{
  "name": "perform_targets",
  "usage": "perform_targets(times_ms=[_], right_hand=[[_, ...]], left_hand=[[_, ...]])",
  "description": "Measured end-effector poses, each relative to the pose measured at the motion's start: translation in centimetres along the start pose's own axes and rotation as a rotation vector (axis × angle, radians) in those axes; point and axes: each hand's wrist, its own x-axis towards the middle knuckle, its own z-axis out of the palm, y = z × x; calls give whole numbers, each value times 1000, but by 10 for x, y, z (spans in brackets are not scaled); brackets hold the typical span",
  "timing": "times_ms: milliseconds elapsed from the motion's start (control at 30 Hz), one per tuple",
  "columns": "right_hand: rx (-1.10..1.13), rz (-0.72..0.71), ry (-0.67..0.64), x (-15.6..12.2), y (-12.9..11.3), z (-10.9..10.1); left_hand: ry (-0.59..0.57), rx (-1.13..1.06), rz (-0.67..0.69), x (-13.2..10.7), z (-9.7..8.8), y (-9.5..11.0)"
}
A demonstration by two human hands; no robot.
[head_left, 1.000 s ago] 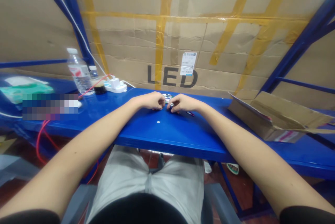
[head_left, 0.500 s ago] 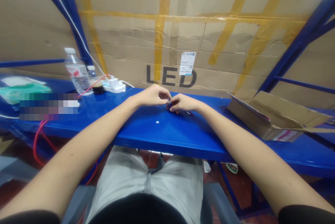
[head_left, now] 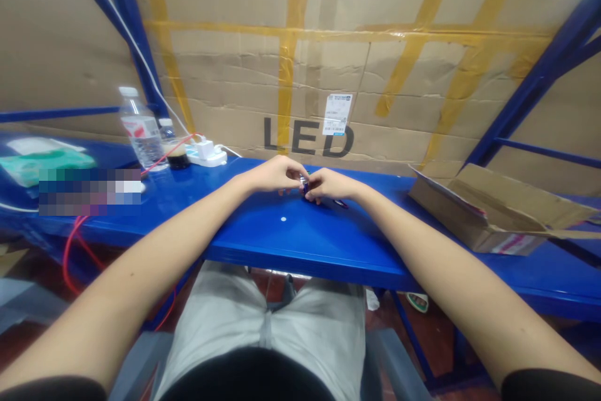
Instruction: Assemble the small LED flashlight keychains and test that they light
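Both my hands meet over the blue table (head_left: pixel 282 241), near its far edge. My left hand (head_left: pixel 280 174) is closed, its thumb and fingertips at the top of a small shiny silver and dark blue object (head_left: pixel 304 186). From the other side my right hand (head_left: pixel 331 184) pinches the same object lower down. Fingers cover most of it, so its kind cannot be made out. Beside my right hand a thin dark item (head_left: pixel 340 204) with a purplish edge lies on the table, partly hidden by the wrist.
An open cardboard box (head_left: pixel 469 219) stands at the right. On the left are a water bottle (head_left: pixel 139 132), a smaller bottle with dark liquid (head_left: pixel 177 156), a white power strip (head_left: pixel 211 157), a green packet (head_left: pixel 51 163) and a red cable (head_left: pixel 70 257). Large cardboard (head_left: pixel 225 76) rises behind.
My left fingers have shifted slightly at the object, and a bit more of its silver part shows. My right hand stays almost still.
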Motion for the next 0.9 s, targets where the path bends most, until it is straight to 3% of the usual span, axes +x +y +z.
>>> perform_targets(times_ms=[367,433,567,667,767,900], right_hand=[[165,-35,81,-1,-4,0],[89,-31,152,-1,-5,-4],[-255,15,426,0,1,-15],[-396,66,350,1,7,-17],[-441,83,249,2,10,-11],[-459,104,209,5,10,-2]], left_hand=[[154,-221,-72,11,9,-13],[229,-253,-34,14,9,-15],[397,-261,28,17,8,-17],[444,-386,-27,18,10,-16],[422,-562,-73,18,14,-15],[382,-689,-104,19,21,-12]])
